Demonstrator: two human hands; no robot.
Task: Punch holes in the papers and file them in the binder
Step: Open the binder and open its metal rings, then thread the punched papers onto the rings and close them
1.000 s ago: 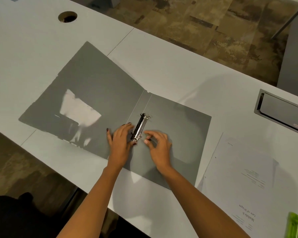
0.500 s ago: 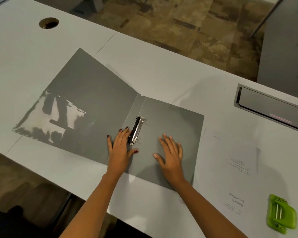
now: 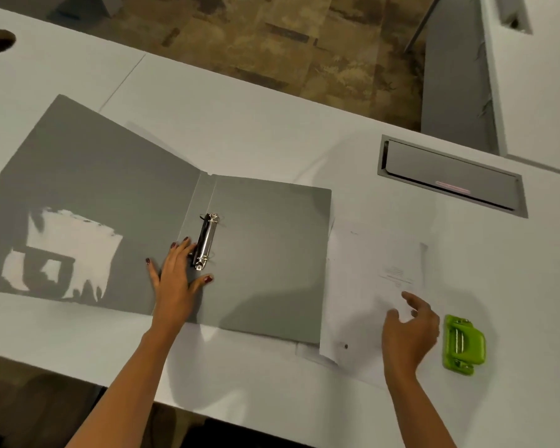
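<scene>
Grey binder (image 3: 265,253) lies open on our white desk (image 3: 272,130); our left hand (image 3: 175,282) presses flat, fingers spread, beside its rings (image 3: 204,242). Our right hand (image 3: 408,331) hovers loosely open over the papers (image 3: 366,286), near the green punch (image 3: 463,345).

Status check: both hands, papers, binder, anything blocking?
Left hand flat on open binder beside ring clip. Right hand open over papers, holding nothing. Green hole punch beside papers, untouched. Nothing blocking.
</scene>
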